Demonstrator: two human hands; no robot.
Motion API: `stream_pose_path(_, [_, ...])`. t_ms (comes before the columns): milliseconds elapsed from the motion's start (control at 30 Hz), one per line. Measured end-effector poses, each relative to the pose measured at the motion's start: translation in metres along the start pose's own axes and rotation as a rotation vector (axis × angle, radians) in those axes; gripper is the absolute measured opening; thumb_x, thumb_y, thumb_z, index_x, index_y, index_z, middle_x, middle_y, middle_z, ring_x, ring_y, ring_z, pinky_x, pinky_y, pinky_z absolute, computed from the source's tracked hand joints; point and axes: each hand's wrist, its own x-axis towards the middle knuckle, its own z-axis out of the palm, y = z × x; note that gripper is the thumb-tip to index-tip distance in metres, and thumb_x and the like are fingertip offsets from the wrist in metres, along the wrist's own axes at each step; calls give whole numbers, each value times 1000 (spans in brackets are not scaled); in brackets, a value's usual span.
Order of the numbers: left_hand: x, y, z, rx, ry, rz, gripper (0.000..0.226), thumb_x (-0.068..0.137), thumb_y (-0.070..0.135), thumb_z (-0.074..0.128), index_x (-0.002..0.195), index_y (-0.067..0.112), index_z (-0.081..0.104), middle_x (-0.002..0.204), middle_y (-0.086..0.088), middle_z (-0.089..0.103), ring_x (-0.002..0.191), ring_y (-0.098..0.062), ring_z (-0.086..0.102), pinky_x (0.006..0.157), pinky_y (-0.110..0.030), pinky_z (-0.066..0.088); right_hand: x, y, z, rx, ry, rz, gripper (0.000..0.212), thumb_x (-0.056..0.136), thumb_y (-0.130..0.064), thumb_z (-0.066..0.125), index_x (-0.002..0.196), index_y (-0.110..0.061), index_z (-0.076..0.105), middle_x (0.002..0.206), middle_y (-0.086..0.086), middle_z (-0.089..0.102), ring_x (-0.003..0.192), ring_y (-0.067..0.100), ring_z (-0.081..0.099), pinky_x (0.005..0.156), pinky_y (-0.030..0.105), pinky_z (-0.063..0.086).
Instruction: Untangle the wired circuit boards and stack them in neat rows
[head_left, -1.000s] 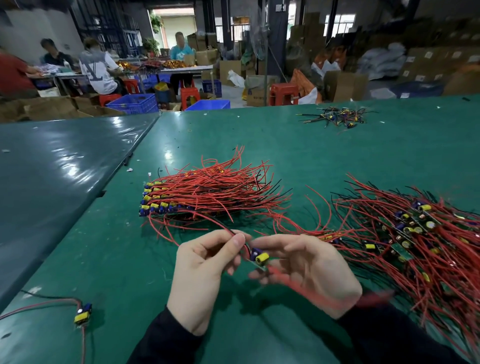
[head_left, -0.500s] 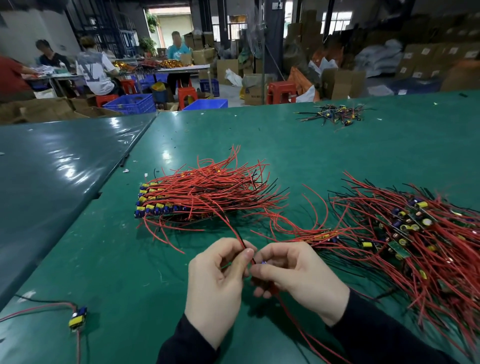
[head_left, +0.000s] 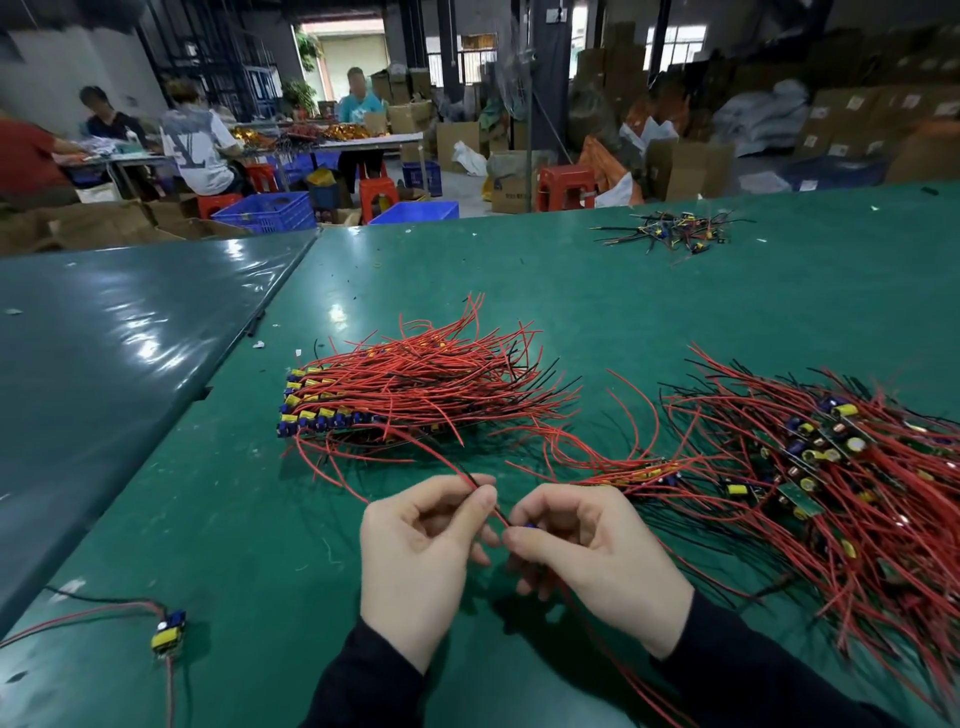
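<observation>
green table (head_left: 623, 291), blue crates (head_left: 265, 210) — red stools (head_left: 563, 184), cardboard boxes (head_left: 685, 166), seated workers (head_left: 195, 145)

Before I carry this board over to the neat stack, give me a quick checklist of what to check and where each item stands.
1. Board held: right hand curls round the wired board; ok.
2. Its wires gathered: left hand pinches the red and black wires; ok.
3. Wires free of the tangled pile: a red wire trails down past the right wrist, its end out of sight; cannot tell.
4. Landing spot: neat stack shows aligned board ends on its left side; ok.
5. Path there: loose red wires lie on the table between hands and stack; not ok.
</observation>
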Motion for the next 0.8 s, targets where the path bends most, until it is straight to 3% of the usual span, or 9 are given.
stream_pose_path(133, [6,3,-6,-78,86,43,13,79,-14,62,73,-4,68,55,-10,63,41,-13,53,42,-18,43,-3,-3,3,13,-77,6,22,85,5,62,70,-12,61,56,3,62,44,15,59,42,20,43])
stream_pose_path(800, [16,9,-23,-105,203,64,12,85,-10,57,83,-2,66,57,-10,63,39,-15,53,40,-19,43,-11,-6,3,-43,-242,21,21,85,-2,65,72,-17,60,62,3,65,47,14,60,43,20,46])
